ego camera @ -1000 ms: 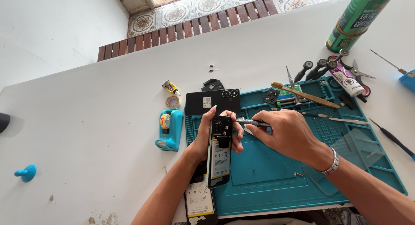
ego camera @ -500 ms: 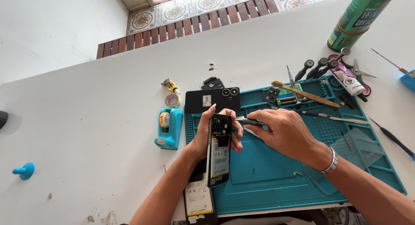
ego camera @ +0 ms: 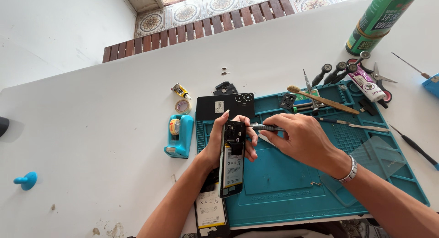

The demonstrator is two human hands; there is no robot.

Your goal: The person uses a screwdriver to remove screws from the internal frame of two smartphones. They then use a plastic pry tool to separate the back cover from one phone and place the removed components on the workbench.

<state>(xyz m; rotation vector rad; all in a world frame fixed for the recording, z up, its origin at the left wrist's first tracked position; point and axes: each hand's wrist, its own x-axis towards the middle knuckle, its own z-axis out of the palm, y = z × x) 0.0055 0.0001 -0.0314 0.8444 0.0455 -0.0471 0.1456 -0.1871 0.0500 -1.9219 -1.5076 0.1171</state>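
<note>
While the left hand (ego camera: 219,144) is gripping the opened phone (ego camera: 232,158) upright above the teal mat (ego camera: 292,183), the right hand (ego camera: 302,139) is pinching a screwdriver (ego camera: 265,127), its tip touching the phone's top; beyond, a black back cover (ego camera: 224,106) is lying flat on the surface (ego camera: 91,128).

Bare white table (ego camera: 91,128) lay open at nine o'clock of the left hand (ego camera: 215,144), past the tape dispenser (ego camera: 179,135). At twelve o'clock the black back cover (ego camera: 224,106) blocked; screwdrivers (ego camera: 336,72) crowded two o'clock.
</note>
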